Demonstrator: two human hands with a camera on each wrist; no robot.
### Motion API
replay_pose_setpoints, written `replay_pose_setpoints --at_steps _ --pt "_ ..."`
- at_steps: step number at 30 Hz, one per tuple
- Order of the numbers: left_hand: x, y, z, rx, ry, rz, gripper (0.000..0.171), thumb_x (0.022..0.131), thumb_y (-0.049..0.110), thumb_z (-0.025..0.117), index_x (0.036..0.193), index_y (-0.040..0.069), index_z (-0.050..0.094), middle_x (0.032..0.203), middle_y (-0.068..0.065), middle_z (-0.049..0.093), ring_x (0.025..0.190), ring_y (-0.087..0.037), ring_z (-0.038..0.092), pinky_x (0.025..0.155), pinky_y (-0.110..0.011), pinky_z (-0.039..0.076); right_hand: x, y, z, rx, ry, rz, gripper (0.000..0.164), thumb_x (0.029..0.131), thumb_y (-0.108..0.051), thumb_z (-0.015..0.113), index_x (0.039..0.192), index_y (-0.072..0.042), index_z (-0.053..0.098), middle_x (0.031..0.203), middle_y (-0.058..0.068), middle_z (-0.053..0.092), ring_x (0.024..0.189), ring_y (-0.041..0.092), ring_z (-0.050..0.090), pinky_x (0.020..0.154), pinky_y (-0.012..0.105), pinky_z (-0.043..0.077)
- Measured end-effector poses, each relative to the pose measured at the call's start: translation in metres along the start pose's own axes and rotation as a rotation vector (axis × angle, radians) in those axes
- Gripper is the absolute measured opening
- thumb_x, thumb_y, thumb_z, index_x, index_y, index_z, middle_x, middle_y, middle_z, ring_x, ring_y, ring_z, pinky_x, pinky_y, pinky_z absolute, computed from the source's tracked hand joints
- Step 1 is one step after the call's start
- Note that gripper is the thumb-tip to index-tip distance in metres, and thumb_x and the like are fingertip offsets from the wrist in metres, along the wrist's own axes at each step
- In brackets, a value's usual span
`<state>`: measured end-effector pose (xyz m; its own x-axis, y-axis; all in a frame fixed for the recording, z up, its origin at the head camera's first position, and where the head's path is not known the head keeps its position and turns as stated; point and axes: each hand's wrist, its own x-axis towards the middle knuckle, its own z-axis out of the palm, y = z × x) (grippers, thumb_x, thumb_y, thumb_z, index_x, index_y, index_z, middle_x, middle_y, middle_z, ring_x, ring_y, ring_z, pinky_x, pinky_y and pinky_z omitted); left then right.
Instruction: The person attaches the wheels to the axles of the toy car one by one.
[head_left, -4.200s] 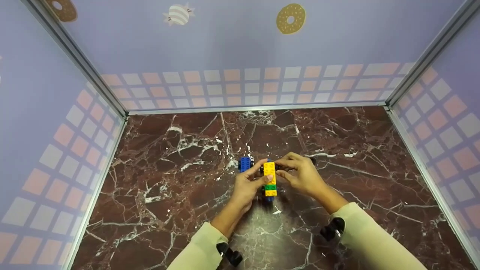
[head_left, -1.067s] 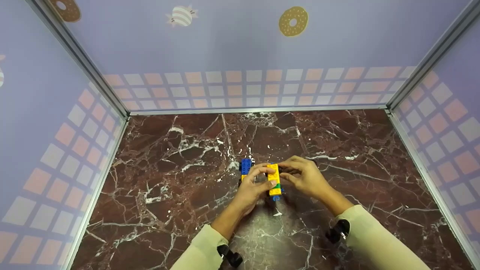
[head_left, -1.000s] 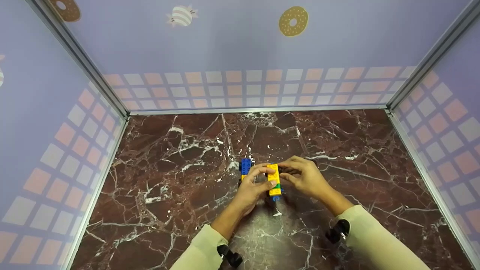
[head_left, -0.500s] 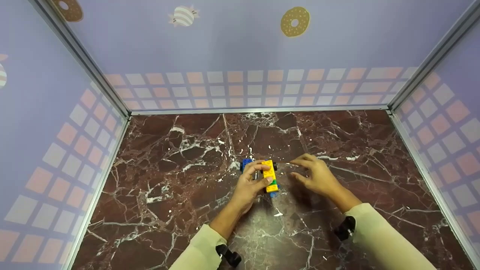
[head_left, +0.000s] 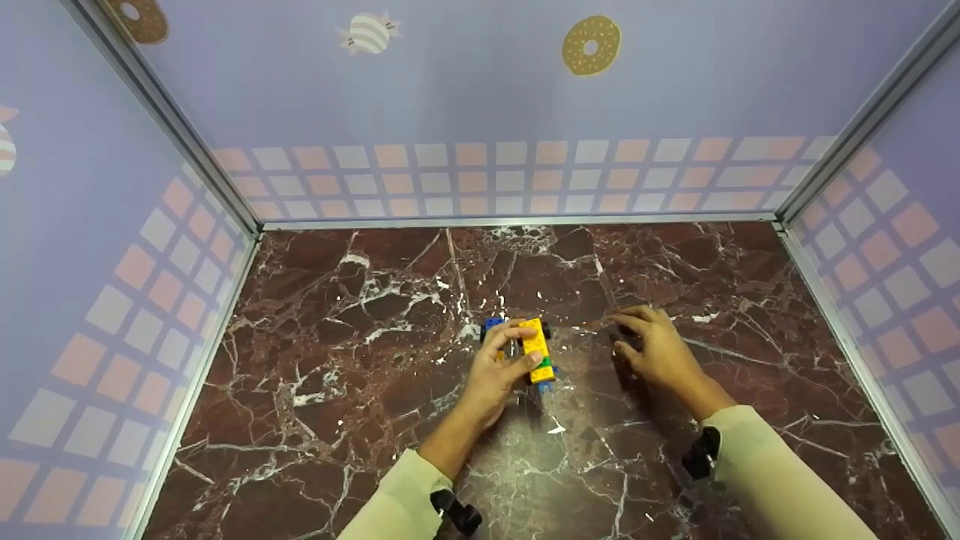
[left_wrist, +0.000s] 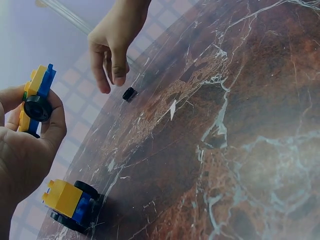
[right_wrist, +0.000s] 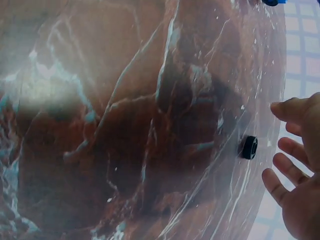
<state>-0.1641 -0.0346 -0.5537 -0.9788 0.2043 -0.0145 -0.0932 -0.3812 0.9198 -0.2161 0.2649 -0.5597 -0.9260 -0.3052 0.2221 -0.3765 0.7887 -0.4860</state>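
Note:
My left hand [head_left: 491, 375] grips a toy car [head_left: 535, 346] of yellow and green bricks on a blue base, held above the table. A black wheel [left_wrist: 38, 108] sits on the held car in the left wrist view. Beside that hand a second toy car [left_wrist: 70, 200], yellow and blue with black wheels, stands on the table; the hand partly hides it in the head view. My right hand [head_left: 660, 352] is apart from the car, fingers loosely bent and holding nothing. Just off its fingertips a loose black wheel [right_wrist: 249, 147] lies on the table.
The dark red marbled table [head_left: 360, 420] is bounded by lilac panels [head_left: 480, 82] at the back and both sides. A metal strip [head_left: 420, 223] runs along the back edge.
My right hand has let go of the car's right side and moved right toward the loose wheel. My left hand keeps its grip; the car has shifted slightly left and tilted.

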Motion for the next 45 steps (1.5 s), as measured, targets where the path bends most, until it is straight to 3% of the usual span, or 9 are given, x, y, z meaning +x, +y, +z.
replay_pose_setpoints --at_steps 7,10,14,17,21,27,40,45 --pt "0.000 0.001 0.001 -0.025 0.005 -0.020 0.051 0.092 -0.009 0.078 0.138 -0.017 0.057 0.169 -0.022 0.028 0.114 -0.030 0.070 0.088 -0.032 0.070 -0.004 0.019 0.004 -0.027 -0.032 0.007 0.050 0.092 -0.006 0.082 0.140 0.002 0.072 0.149 0.027 0.064 0.132 0.055 0.058 0.114 0.071 0.052" --pt "0.000 0.001 0.001 -0.026 -0.001 -0.026 0.055 0.089 -0.010 0.079 0.139 -0.015 0.057 0.172 -0.024 0.025 0.113 -0.033 0.070 0.087 -0.032 0.071 -0.006 0.054 0.024 -0.016 0.012 -0.036 0.047 0.093 -0.015 0.081 0.139 -0.004 0.074 0.151 0.020 0.066 0.129 0.049 0.060 0.115 0.061 0.055" --pt "-0.001 0.001 0.001 -0.009 -0.004 -0.022 0.054 0.090 -0.009 0.080 0.139 -0.014 0.058 0.171 -0.024 0.025 0.114 -0.036 0.072 0.088 -0.032 0.070 -0.007 0.074 0.036 -0.019 0.023 -0.058 0.042 0.096 -0.017 0.080 0.135 -0.004 0.076 0.149 0.017 0.068 0.128 0.047 0.062 0.114 0.059 0.055" --pt "-0.002 0.002 0.001 -0.001 -0.005 -0.019 0.053 0.091 -0.008 0.081 0.138 -0.014 0.058 0.170 -0.023 0.027 0.115 -0.036 0.072 0.088 -0.031 0.070 -0.006 0.067 0.033 -0.029 0.019 -0.043 0.036 0.091 -0.008 0.081 0.126 0.000 0.077 0.139 0.022 0.071 0.123 0.052 0.063 0.108 0.066 0.055" --pt "-0.002 0.002 0.000 -0.001 -0.003 -0.018 0.053 0.091 -0.008 0.081 0.139 -0.014 0.058 0.170 -0.022 0.028 0.114 -0.035 0.072 0.088 -0.032 0.070 -0.006 0.066 0.034 -0.017 0.050 -0.021 0.023 0.088 -0.005 0.081 0.110 -0.006 0.079 0.123 0.015 0.074 0.115 0.048 0.067 0.103 0.064 0.057" --pt "-0.002 0.003 0.001 -0.001 0.006 -0.021 0.054 0.090 -0.008 0.081 0.139 -0.013 0.058 0.170 -0.020 0.028 0.112 -0.036 0.072 0.088 -0.033 0.071 -0.010 0.023 0.007 -0.013 0.028 -0.013 0.013 0.089 0.003 0.081 0.097 -0.005 0.076 0.106 0.015 0.073 0.105 0.048 0.072 0.091 0.067 0.060" --pt "-0.001 0.002 0.000 -0.002 0.011 -0.034 0.053 0.090 -0.009 0.081 0.139 -0.013 0.059 0.171 -0.017 0.028 0.117 -0.036 0.072 0.089 -0.033 0.071 -0.008 0.008 -0.001 -0.010 0.016 0.056 0.023 0.090 0.004 0.082 0.111 0.002 0.073 0.109 0.020 0.076 0.104 0.046 0.073 0.097 0.063 0.061" --pt "-0.002 0.001 -0.001 0.016 0.004 -0.012 0.052 0.091 -0.008 0.080 0.138 -0.013 0.059 0.170 -0.019 0.029 0.115 -0.036 0.071 0.088 -0.030 0.070 -0.006 0.001 -0.002 0.019 0.041 0.042 0.027 0.090 0.006 0.082 0.116 0.003 0.073 0.114 0.024 0.077 0.100 0.045 0.076 0.092 0.062 0.064"
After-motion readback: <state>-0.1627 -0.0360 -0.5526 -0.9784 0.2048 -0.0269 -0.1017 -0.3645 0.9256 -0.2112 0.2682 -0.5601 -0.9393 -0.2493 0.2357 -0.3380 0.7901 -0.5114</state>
